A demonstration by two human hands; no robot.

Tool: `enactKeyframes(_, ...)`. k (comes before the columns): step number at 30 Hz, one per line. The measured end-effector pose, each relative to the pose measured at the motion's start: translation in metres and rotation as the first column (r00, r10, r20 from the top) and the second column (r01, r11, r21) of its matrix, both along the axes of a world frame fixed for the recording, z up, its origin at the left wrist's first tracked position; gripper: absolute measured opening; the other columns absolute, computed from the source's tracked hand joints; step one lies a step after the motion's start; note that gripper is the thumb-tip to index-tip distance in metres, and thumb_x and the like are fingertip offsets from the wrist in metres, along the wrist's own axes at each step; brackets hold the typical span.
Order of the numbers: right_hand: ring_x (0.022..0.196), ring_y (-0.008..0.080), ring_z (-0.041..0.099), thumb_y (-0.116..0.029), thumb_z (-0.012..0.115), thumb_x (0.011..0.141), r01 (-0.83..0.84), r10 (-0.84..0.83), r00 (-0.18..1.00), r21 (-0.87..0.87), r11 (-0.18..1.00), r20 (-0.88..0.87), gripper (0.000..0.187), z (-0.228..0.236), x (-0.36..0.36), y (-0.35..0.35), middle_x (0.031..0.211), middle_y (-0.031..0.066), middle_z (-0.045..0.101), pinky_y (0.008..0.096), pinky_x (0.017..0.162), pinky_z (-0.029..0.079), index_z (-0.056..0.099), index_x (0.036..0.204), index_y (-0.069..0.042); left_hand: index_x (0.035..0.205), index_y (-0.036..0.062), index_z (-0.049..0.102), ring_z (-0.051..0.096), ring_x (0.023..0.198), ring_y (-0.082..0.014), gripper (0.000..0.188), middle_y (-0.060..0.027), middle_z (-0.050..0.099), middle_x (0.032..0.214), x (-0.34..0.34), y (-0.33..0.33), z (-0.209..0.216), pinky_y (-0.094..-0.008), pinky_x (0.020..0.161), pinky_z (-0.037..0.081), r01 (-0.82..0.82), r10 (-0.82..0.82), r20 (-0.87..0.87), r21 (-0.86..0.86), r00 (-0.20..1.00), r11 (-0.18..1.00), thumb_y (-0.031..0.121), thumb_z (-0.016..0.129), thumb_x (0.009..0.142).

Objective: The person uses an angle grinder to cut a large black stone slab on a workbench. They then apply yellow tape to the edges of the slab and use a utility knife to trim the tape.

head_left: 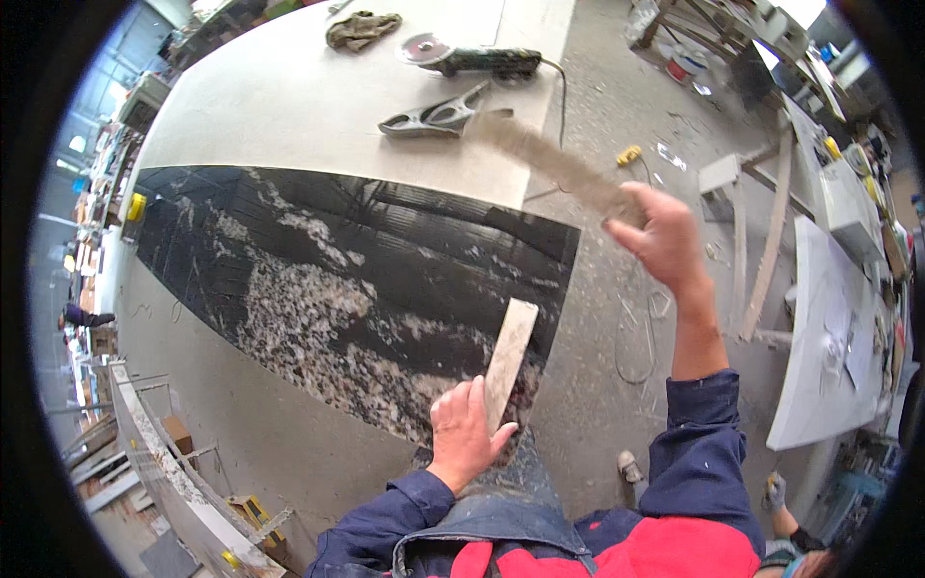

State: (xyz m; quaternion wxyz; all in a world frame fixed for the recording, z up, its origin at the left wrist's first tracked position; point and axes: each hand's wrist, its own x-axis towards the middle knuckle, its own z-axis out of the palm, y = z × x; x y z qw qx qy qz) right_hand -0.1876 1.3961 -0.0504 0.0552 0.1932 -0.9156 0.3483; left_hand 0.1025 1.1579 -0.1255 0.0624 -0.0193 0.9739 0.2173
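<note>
A dark polished stone slab (385,226), black with a band of grey and white speckles, lies in front of me. Its near right corner carries a narrow pale strip (511,352). My left hand (462,432) is at that strip's near end, the fingers on one side and the thumb on the other. Up in the air at the right, my right hand (665,236) grips one end of a long grey-brown strip (554,166). Motion blurs this piece, and what it is made of cannot be told. Its far end points toward a double suction-cup lifter (438,122) on the pale surface.
An angle grinder (491,63) with a cord and a crumpled cloth (362,31) lie on the pale tabletop (260,106). At the right lean a wooden frame (771,226) and a white slab (829,337). Another person's gloved hand (775,491) shows at lower right.
</note>
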Motion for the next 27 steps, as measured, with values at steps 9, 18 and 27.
enactKeyframes(9, 0.076, 0.0084, 0.064, -0.013, 0.079, 0.086, 0.343, -0.240, 0.939, -0.664, 0.664, 0.245, 0.036, 0.054, 0.151, 0.017, 0.094, 0.0062, 0.071, 0.0230, 0.071, 0.051, 0.067, 0.115, 0.006, 0.135, -0.0101, 0.049, 0.060, 0.101, -0.0404, 0.077, -0.0227, 0.056, 0.109, 0.036, -0.019, -0.003, -0.0428, 0.089, 0.052, -0.133, 0.113, 0.120, 0.182, 0.986, 0.974, 0.025, 0.080, 0.074)
enactKeyframes(18, 0.077, 0.0085, 0.067, -0.009, 0.077, 0.084, 0.523, -0.173, 0.832, -0.640, 0.563, 0.527, 0.031, 0.069, 0.345, -0.060, 0.094, 0.0045, 0.073, 0.0235, 0.069, 0.053, 0.069, 0.112, 0.001, 0.109, -0.0011, 0.056, 0.066, 0.068, -0.0210, 0.032, -0.0135, 0.067, 0.097, 0.097, -0.147, 0.085, -0.0336, 0.062, 0.059, -0.587, -0.073, 0.594, 0.803, 0.801, 0.101, 0.007, 0.072, 0.083)
enactKeyframes(27, 0.090, 0.0086, 0.065, -0.016, 0.082, 0.083, 0.278, 0.096, 0.857, -0.610, 0.742, 0.507, 0.043, 0.077, 0.459, -0.198, 0.101, 0.0043, 0.073, 0.0277, 0.079, 0.054, 0.068, 0.120, 0.000, 0.143, 0.0112, 0.047, 0.066, 0.100, -0.0190, 0.055, -0.0082, 0.065, 0.115, 0.139, -0.170, 0.118, -0.0418, 0.083, 0.058, -0.202, -0.050, 0.214, 0.781, 0.976, -0.592, 0.044, 0.060, 0.102)
